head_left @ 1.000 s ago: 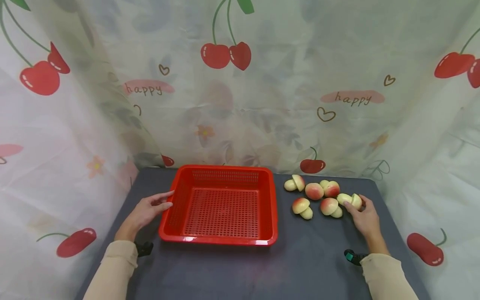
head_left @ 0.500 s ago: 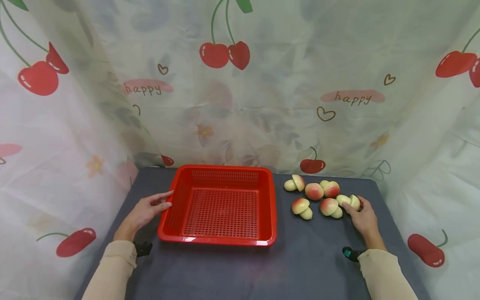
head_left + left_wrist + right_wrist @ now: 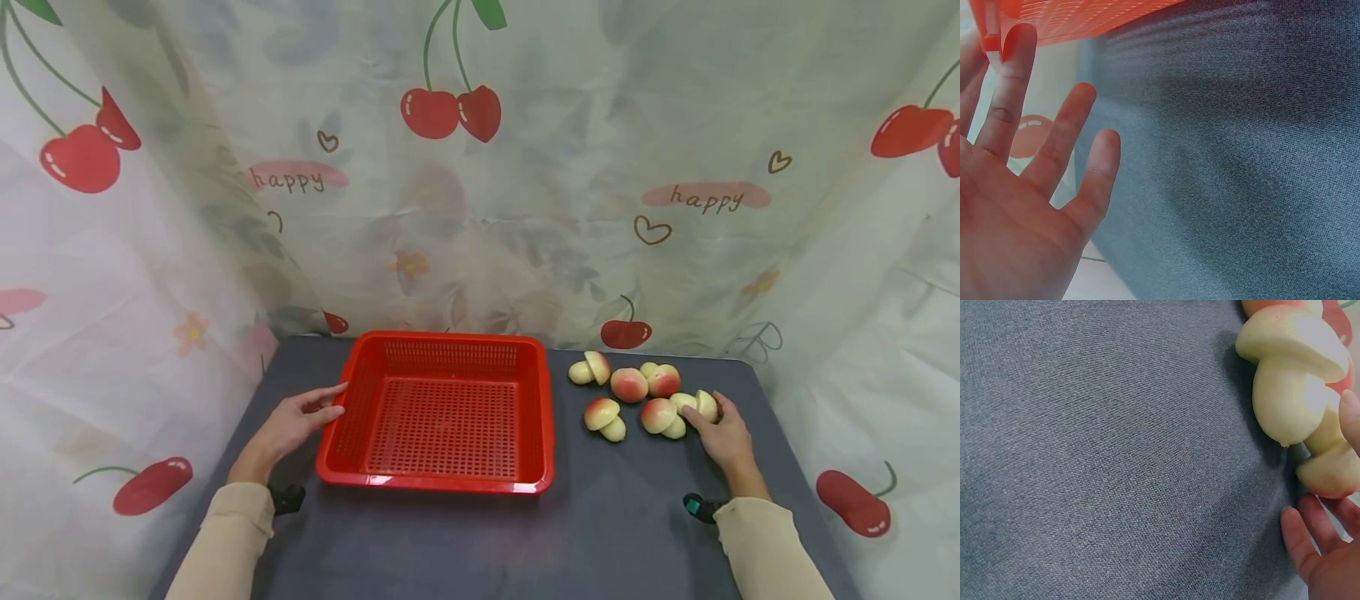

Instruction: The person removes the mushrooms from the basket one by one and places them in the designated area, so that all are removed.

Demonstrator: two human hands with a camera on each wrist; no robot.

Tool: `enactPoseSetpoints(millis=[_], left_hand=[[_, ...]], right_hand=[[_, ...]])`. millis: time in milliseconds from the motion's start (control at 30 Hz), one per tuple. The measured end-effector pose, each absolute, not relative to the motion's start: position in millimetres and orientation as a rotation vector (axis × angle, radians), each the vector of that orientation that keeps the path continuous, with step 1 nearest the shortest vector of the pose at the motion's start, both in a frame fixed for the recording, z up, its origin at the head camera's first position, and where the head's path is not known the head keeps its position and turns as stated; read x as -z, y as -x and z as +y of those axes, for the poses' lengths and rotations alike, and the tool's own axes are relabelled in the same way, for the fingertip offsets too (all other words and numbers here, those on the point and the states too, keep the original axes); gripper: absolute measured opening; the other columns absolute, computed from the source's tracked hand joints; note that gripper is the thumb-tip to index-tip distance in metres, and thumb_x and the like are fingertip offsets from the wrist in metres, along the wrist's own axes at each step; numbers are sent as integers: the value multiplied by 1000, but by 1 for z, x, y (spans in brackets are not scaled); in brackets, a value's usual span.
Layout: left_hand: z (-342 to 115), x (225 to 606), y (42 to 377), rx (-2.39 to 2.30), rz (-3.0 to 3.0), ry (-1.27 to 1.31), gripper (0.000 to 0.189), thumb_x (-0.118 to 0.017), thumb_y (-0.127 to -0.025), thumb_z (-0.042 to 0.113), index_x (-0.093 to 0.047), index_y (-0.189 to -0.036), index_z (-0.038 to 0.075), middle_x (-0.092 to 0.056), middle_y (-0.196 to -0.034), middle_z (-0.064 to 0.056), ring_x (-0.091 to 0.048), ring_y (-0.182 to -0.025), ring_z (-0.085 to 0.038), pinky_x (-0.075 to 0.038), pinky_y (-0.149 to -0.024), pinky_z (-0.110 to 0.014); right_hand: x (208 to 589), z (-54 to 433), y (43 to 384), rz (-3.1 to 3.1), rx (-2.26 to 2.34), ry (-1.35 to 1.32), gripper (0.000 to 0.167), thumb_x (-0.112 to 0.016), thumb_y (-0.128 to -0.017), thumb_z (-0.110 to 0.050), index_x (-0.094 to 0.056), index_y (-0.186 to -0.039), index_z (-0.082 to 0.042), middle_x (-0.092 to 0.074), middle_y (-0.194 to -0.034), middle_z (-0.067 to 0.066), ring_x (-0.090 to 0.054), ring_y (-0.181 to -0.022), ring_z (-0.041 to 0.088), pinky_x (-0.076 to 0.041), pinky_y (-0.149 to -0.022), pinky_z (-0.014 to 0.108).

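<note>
The red plastic basket (image 3: 438, 483) has a perforated floor and stands left of centre on the table. My left hand (image 3: 296, 421) touches its left rim with thumb and fingertips. In the left wrist view its fingers (image 3: 1060, 147) are fairly straight beside the rim. On the right, a toy mushroom (image 3: 705, 406) with a cream stem lies sideways between the thumb and fingers of my right hand (image 3: 727, 437). The right wrist view shows this mushroom's cap (image 3: 1332, 475) by the fingertips. Beside it lies another toy mushroom (image 3: 660, 415) with a red-tinged cap, seemingly touching it.
More toy mushrooms (image 3: 603, 418) lie between basket and right hand, another (image 3: 597, 367) near the back edge. The dark grey table (image 3: 480, 550) is bordered by a cherry-print curtain (image 3: 525, 208) at the back and sides.
My right hand has shifted slightly left with the toy mushroom, bringing it closer to its neighbour. The left hand and basket stay nearly in place.
</note>
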State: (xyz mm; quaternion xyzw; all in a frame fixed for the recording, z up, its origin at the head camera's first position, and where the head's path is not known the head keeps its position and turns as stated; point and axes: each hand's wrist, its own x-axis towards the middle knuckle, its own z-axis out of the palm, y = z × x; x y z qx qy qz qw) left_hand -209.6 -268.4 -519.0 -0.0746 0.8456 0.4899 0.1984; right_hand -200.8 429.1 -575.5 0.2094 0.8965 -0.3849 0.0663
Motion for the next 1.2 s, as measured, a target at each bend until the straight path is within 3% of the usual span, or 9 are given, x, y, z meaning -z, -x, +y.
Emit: enactPoseSetpoints(millis=[433,667,800,967,1200], left_hand=[[-268,516,211,-1297,2416,206,68,-70,-93,49,-49,-153,25,-60,-145,-17,-66,-120,-29,-50,-108,-58],[-267,509,209,-1216,2485,126,62,-69,-96,43,-51,-151,21,-71,-128,-14,-69,-110,-23,-54,-103,-56],[-264,500,209,-1135,2537,17,57,-68,-98,35,-53,-150,17,-73,-121,-14,-71,-103,-22,-57,-99,-55],[-258,487,212,-1017,2585,-65,52,-68,-99,28,-56,-147,13,-69,-128,-19,-70,-108,-28,-60,-93,-52],[-245,468,222,-819,2741,-95,46,-67,-98,27,-61,-140,7,-61,-126,-22,-64,-110,-36,-59,-89,-52]], right_hand=[[570,427,205,2672,1185,-611,98,-52,-100,-58,-6,-162,2,-27,-161,36,-25,-150,52,-23,-123,63],[562,426,206,2727,1144,-613,96,-47,-101,-59,-9,-161,6,-29,-158,38,-27,-148,53,-27,-121,64],[554,423,207,2863,1071,-568,88,-45,-104,-53,-16,-157,11,-32,-152,43,-29,-142,58,-22,-118,69],[537,413,209,2996,969,-471,85,-44,-105,-53,-23,-155,13,-32,-148,44,-25,-138,58,-16,-113,72],[498,385,218,3071,916,-434,85,-41,-104,-60,-26,-157,4,-26,-152,43,-23,-135,63,-24,-105,76]])
